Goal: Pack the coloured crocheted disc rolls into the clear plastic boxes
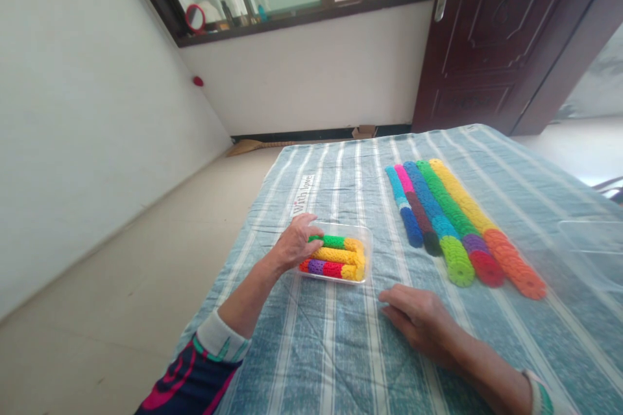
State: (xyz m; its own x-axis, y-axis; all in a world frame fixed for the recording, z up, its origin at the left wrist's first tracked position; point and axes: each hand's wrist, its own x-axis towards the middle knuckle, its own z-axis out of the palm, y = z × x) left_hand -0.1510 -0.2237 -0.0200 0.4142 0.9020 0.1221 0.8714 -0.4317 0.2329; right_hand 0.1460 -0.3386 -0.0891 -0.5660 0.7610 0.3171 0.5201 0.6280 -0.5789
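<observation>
Left fingers [306, 219], slightly parted, overlap the box [368, 256], hold unclear; right fingers [400, 298] half-curl, empty, colourful rolls [442, 203] beyond on striped cloth [316, 363].

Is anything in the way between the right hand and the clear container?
Nothing visible: only bare striped tablecloth lies between the right hand and the clear container. The left hand is at the container's opposite end, outside that path.

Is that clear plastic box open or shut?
Open: no lid shows over the clear plastic box, and the left hand reaches over its rim.
</observation>
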